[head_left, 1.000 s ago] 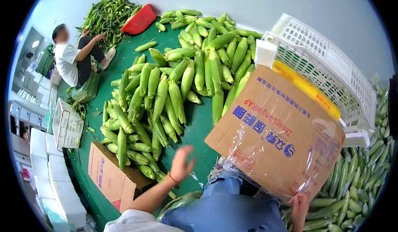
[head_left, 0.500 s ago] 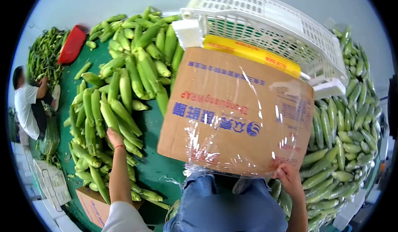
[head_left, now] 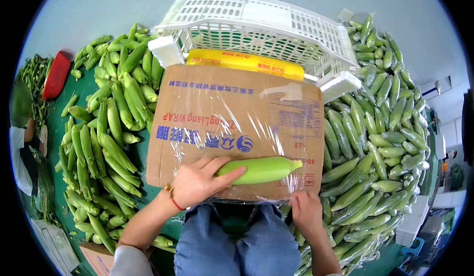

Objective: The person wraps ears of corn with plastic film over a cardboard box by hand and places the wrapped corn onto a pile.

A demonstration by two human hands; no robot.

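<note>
My left hand [head_left: 200, 181] grips an ear of corn [head_left: 264, 170] in its green husk, laid sideways across the front of a cardboard box [head_left: 197, 103]. Clear plastic film covers the box top and runs back to a yellow roll of wrap [head_left: 247, 63]. At the box's front right corner, my right hand [head_left: 306, 209] is closed on the edge of the clear film. The ear's left end is hidden under my left hand.
Unwrapped corn [head_left: 113, 147] is heaped on the left. Film-wrapped corn [head_left: 380, 167] is piled on the right. A white plastic crate [head_left: 256, 29] stands behind the roll. A red scoop-like container [head_left: 57, 76] and a person [head_left: 22, 152] are at the far left.
My left hand has come from the corn heap to the box top with an ear in it. My right hand stays at the film's front edge. The view has shifted right.
</note>
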